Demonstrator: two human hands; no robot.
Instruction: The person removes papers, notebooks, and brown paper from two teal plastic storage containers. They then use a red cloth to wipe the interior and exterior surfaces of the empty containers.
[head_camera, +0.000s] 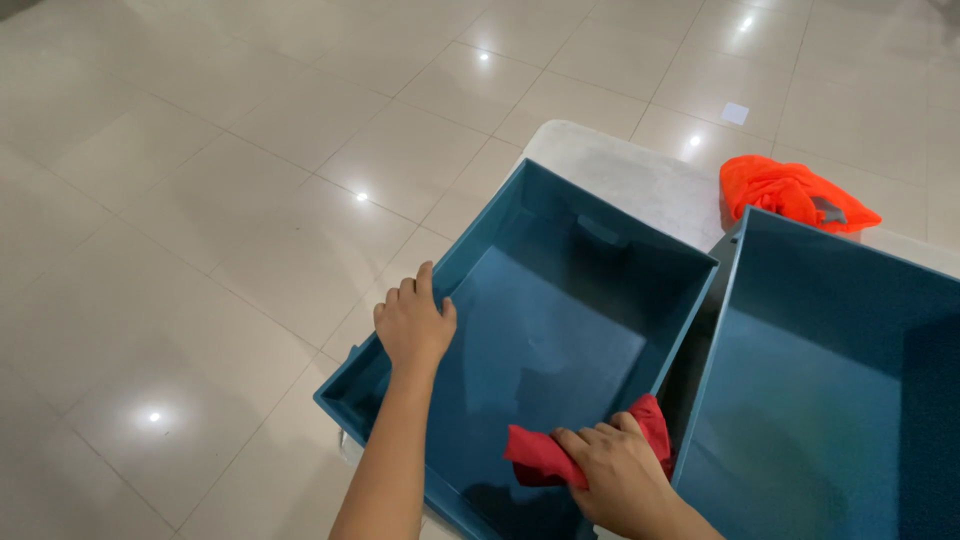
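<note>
The red cloth (545, 455) is bunched up under my right hand (622, 478), pressed low against the inside of the blue bin (560, 300), near the wall that faces its neighbour. My right grip is closed around the cloth, fingers (590, 437) curled over the top of the wad so it stays gathered against the bin's surface instead of spreading loose.

My left hand (413, 325) lies flat over the bin's left rim, fingers together and pointing away from me, holding nothing; that grip is open and simply bears down on the edge. Placed there, it steadies the bin, which I judge would otherwise slide or tip, since it sits at an angle on the pale surface (640, 180) with one corner over the edge above the tiled floor (200, 200).

A second blue bin (850, 380) stands just beside the first, on my right, their walls nearly touching. Beyond it, an orange garment (790, 195) lies crumpled on the surface, well apart from both hands.
</note>
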